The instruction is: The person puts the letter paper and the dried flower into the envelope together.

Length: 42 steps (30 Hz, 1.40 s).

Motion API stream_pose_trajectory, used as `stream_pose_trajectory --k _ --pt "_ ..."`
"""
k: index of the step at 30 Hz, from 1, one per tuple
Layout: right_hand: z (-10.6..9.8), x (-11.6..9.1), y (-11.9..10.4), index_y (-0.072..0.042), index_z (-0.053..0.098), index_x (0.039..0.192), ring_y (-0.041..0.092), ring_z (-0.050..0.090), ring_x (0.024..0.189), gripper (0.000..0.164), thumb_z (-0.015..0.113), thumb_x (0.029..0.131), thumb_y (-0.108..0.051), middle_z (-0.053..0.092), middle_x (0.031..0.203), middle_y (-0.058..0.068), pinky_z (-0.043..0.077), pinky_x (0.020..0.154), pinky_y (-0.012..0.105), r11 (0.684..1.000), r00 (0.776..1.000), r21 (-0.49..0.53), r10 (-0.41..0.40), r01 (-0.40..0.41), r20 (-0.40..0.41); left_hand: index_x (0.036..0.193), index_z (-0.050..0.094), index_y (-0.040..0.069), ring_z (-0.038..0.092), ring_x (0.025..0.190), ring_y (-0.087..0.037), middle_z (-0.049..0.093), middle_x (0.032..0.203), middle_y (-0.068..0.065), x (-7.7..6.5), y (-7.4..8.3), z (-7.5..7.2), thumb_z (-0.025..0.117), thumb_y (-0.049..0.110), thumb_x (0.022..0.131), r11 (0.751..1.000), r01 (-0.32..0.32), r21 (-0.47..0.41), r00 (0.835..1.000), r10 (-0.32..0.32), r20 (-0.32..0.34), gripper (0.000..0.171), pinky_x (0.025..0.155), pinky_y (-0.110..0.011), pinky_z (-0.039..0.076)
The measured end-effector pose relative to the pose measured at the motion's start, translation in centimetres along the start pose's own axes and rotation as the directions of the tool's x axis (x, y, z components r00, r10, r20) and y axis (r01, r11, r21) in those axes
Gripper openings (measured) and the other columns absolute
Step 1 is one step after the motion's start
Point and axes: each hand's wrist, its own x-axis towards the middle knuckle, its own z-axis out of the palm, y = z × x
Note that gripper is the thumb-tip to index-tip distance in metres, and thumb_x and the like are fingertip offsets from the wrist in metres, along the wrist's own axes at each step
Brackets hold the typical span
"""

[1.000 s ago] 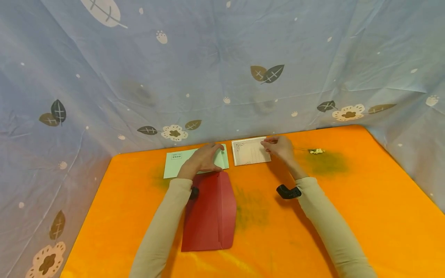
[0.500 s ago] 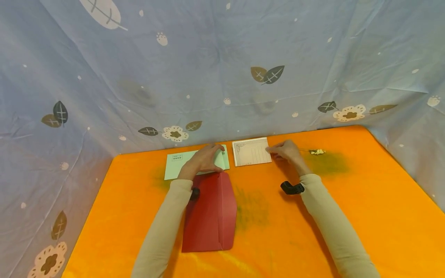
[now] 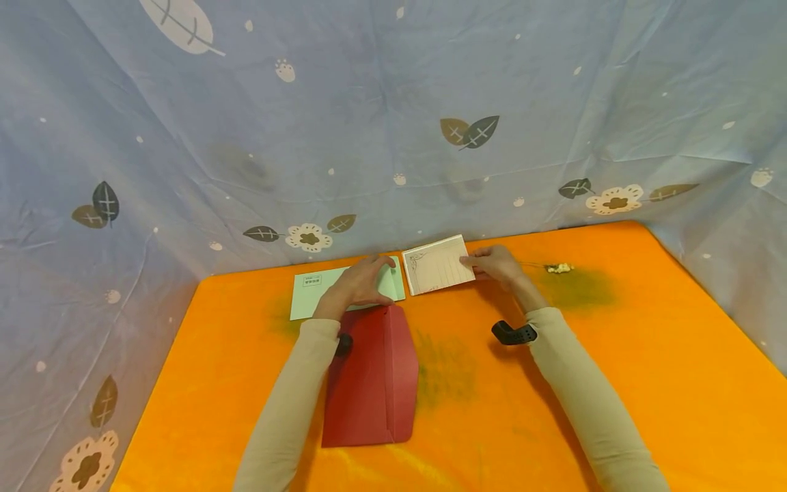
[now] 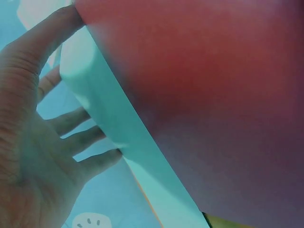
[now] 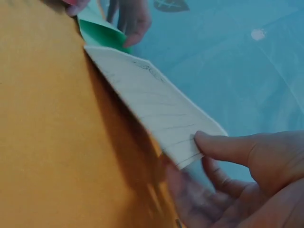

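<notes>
My left hand (image 3: 359, 281) spans the pale green envelope (image 3: 307, 297), thumb at its near edge and fingers at its far edge. In the right wrist view the envelope's mouth (image 5: 102, 37) gapes, showing darker green inside. Close against its near side lies a red envelope (image 3: 363, 383), its flap spread to the right. My right hand (image 3: 499, 265) pinches the right end of a thin stack of white lined cards (image 3: 435, 266) with a printed corner ornament. That end is lifted and tilted; the left end lies right by the green envelope's mouth.
A small sprig of pale yellow flowers (image 3: 559, 268) lies right of my right hand. An orange cloth (image 3: 522, 437) covers the table. Patterned blue-grey fabric (image 3: 393, 137) rises behind the table's far edge and along both sides.
My right hand slid from the cards' top right corner down their right side, then gripped them. The cards have shifted slightly left and turned, right end raised. My left hand stays put.
</notes>
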Motion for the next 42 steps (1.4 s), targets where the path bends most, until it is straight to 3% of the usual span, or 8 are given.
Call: stream_pose_trajectory --k 8,14,22,32,42 --pt "0.4 0.2 0.6 0.004 0.043 0.143 0.015 0.065 0.097 0.053 0.062 0.097 -0.015 0.054 0.135 0.028 0.054 0.087 0.028 0.991 0.997 0.120 -0.059 0.066 -0.059 0.131 0.050 0.017 0.052 0.118 -0.030 0.050 0.135 -0.012 -0.1 0.2 0.1 0.088 0.040 0.070 1.000 -0.015 -0.003 1.000 0.015 -0.014 0.076 0.099 -0.044 0.044" --pt "2.0 0.6 1.3 0.009 0.049 0.136 0.021 0.068 0.098 0.047 0.064 0.096 -0.011 0.057 0.129 0.031 0.056 0.081 0.027 0.985 0.992 0.139 -0.087 0.098 -0.087 0.131 0.049 0.017 0.052 0.118 -0.029 0.050 0.135 -0.011 -0.2 0.2 0.0 0.088 0.039 0.070 1.000 -0.001 -0.010 1.000 0.001 -0.007 0.076 0.099 -0.044 0.045" --pt "3.9 0.7 1.9 0.014 0.056 0.126 0.025 0.070 0.092 0.041 0.066 0.093 -0.007 0.062 0.120 0.032 0.057 0.075 0.028 0.990 0.993 0.123 -0.054 0.067 -0.108 0.128 0.048 0.018 0.053 0.116 -0.029 0.051 0.131 -0.010 -0.3 0.2 -0.1 0.088 0.038 0.071 1.000 -0.004 -0.015 1.000 0.004 0.002 0.073 0.098 -0.044 0.045" --pt "5.7 1.1 1.3 0.013 0.065 0.115 0.010 0.068 0.064 0.032 0.070 0.090 -0.006 0.069 0.105 0.028 0.057 0.064 0.025 0.987 0.986 0.126 -0.076 0.096 -0.149 0.129 0.048 0.019 0.051 0.117 -0.029 0.050 0.134 -0.010 -0.2 0.0 0.1 0.088 0.037 0.071 1.000 0.009 -0.024 1.000 -0.009 0.000 0.072 0.100 -0.044 0.044" --pt "6.6 1.8 0.9 0.012 0.068 0.110 0.009 0.070 0.067 0.029 0.073 0.087 -0.005 0.069 0.106 0.028 0.057 0.067 0.024 0.985 0.982 0.145 -0.067 0.093 -0.178 0.126 0.049 0.019 0.053 0.113 -0.028 0.051 0.131 -0.008 -0.2 0.2 -0.1 0.088 0.038 0.071 1.000 0.000 -0.016 1.000 0.000 -0.021 0.070 0.096 -0.043 0.046"
